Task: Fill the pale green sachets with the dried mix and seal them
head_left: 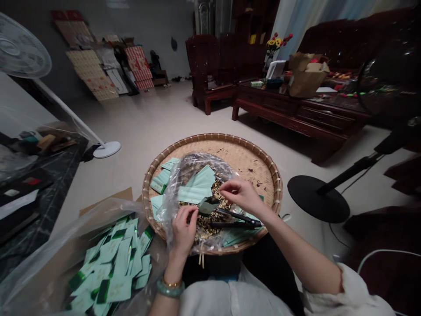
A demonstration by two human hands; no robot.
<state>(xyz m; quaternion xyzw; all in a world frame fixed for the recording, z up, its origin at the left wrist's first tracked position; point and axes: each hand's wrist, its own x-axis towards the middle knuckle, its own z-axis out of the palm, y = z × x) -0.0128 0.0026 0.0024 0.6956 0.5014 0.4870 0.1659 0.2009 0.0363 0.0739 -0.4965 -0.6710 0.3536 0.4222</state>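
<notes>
My left hand (pixel 184 227) pinches the edge of a small green packet (pixel 208 205), whose mouth gapes dark toward the right. My right hand (pixel 242 195) hovers just right of it, thumb and fingertips pressed together; what they hold, if anything, is too small to make out. Beneath both hands, a clear plastic bag (pixel 171 204) lies open with a dry, mixed loose filling (pixel 219 186) inside. A fan of flat pale green packets (pixel 196 186) rests on the filling. Beside my right wrist lies a black two-armed hinged tool (pixel 241 223) with its arms apart.
The round woven tray (pixel 267 151) carries the bag, more green packets and scattered dark bits. At lower left, a plastic-lined box (pixel 88 207) holds many green packets (pixel 115 259). A white fan (pixel 107 149) stands left, a black fan base (pixel 317 199) right, a wooden table (pixel 296 107) behind.
</notes>
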